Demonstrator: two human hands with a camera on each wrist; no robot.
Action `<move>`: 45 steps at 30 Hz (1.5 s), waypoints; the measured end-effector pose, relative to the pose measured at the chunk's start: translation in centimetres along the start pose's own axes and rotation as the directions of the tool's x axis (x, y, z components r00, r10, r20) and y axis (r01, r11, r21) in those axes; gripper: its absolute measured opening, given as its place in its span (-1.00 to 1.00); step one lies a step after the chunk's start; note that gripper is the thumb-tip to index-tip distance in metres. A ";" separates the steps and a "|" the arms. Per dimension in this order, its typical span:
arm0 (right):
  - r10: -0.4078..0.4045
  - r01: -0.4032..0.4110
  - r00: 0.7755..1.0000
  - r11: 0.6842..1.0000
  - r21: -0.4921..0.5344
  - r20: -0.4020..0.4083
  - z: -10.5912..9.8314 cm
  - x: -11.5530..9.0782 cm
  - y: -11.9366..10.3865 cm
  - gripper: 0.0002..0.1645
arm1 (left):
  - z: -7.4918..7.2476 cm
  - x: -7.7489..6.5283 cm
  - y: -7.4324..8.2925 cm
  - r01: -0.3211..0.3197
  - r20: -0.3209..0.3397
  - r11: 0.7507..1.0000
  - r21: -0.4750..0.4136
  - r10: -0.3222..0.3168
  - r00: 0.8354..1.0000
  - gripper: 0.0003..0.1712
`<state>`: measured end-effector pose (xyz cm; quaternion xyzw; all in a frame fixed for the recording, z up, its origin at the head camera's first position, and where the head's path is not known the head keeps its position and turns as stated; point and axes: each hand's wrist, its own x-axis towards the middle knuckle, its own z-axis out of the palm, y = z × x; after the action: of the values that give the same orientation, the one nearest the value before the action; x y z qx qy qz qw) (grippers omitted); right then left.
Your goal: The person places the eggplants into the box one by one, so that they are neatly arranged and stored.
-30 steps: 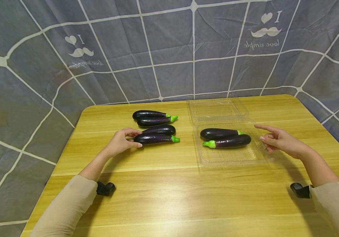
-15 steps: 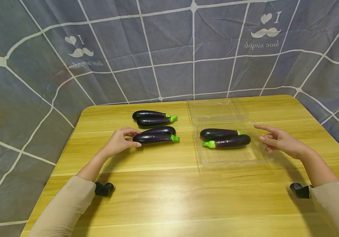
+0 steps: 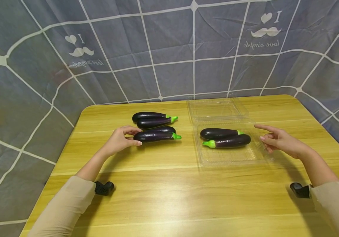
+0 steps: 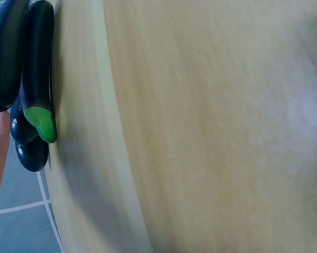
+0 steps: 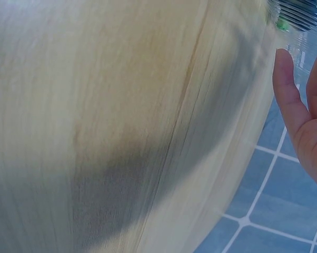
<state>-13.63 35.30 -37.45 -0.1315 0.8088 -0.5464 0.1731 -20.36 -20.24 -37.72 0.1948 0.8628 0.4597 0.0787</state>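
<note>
My left hand (image 3: 121, 141) pinches the blunt end of a dark purple eggplant (image 3: 154, 136), thumb on the near side and fingers behind. The green stem of this eggplant points right. Partly covered by it in the head view is a second eggplant (image 3: 168, 129), whose green stem (image 4: 41, 124) shows in the left wrist view. My right hand (image 3: 285, 142) holds nothing, at the right edge of a clear plastic clamshell box (image 3: 228, 160). Its index finger is extended and the others are loosely bent. In the box lie two eggplants (image 3: 231, 141), their stems pointing opposite ways.
Two more eggplants (image 3: 154, 123) lie side by side behind the held one, stems to the right. The box's lid (image 3: 217, 110) is folded back toward the rear edge of the wooden table (image 3: 169, 197). A grey checked cloth (image 3: 172, 49) hangs behind.
The eggplant in my left hand has shifted slightly up in the head view and now covers more of the one behind it. My right hand has stayed in place.
</note>
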 end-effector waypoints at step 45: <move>0.001 -0.001 1.000 1.000 -0.024 -0.003 0.1 -0.1 -0.3 -0.41 | 0.5 0.6 3.3 -0.077 -0.001 0.997 -0.027 0.077 0.997 -0.51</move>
<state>-13.52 35.12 -37.16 -0.1325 0.8157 -0.5367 0.1706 -19.93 -17.96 -35.26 0.2272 0.8484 0.4739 0.0637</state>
